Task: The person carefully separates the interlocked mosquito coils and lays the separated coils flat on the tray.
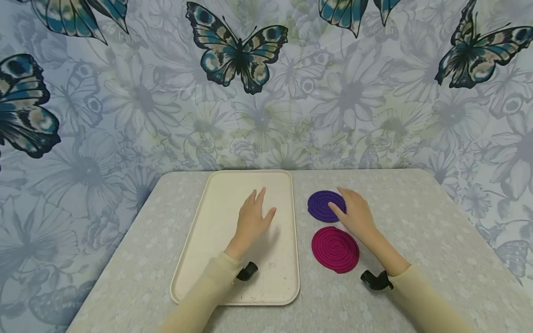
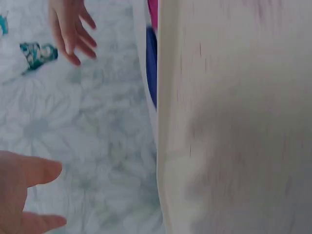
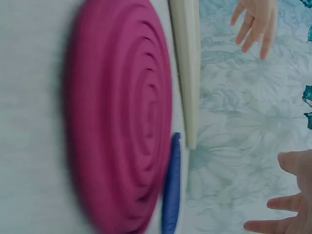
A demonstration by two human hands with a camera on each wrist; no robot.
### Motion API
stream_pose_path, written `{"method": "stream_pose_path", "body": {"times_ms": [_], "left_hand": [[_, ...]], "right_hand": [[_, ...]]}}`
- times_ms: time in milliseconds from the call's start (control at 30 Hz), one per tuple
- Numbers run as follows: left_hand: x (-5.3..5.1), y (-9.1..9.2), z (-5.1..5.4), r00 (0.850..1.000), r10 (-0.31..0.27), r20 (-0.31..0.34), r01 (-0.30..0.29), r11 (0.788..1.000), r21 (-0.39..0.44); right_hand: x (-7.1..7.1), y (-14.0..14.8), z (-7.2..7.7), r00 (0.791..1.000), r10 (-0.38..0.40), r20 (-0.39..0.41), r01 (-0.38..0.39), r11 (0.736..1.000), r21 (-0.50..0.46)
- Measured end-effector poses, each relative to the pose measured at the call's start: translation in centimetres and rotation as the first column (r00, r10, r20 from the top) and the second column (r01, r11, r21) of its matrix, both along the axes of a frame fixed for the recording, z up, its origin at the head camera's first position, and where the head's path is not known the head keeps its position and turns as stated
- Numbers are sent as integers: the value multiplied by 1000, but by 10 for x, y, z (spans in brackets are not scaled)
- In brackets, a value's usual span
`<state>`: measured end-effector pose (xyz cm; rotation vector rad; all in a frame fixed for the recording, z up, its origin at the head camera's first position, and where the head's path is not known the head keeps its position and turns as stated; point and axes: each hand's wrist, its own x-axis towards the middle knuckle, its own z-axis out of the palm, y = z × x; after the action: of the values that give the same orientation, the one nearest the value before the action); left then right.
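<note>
The tray [image 1: 297,249] fills the centre-left of the lower half in the head view, its raised rim running up to the back edge of the table [image 1: 420,212]. A strip of tabletop separates the tray's right rim from two coiled discs. The purple disc [image 1: 321,205] lies right of centre in the frame, and the pink disc [image 1: 335,249] lies just below it, a thin gap between them. Tabletop stretches from both discs to the slanting right edge.

The left hand [image 1: 251,219] hovers over the upper right part of the tray, its fingers straight and thumb held apart. The right hand [image 1: 356,213] overlaps the right side of the purple disc from above, thumb and fingers apart; the right wrist view, at lower right, shows it raised off that disc.

The table is pale grey with a faint mottled pattern, and small dark specks mark the tray's lower right. Behind, a wall [image 1: 266,134] with grey flowers and teal butterflies [image 1: 239,54] spans the top of the frame.
</note>
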<state>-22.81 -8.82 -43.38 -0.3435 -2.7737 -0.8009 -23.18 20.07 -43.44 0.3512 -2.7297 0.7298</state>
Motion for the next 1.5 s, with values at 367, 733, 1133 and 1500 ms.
{"method": "stream_pose_path", "body": {"times_ms": [367,733,1133,1500], "left_hand": [[47,58,-10,958,-229,173,151,915,373],[68,84,-29,878,-374,298,210,862,462],[80,96,-38,786,-491,376,325,845,424],[79,96,-38,788,-499,361,331,837,435]], "right_hand": [[30,28,-23,997,28,67,-12,972,-236],[51,37,-43,993,61,103,-34,969,-244],[60,21,-51,997,61,56,-46,972,-228],[64,20,-50,974,37,223,86,853,-515]]}}
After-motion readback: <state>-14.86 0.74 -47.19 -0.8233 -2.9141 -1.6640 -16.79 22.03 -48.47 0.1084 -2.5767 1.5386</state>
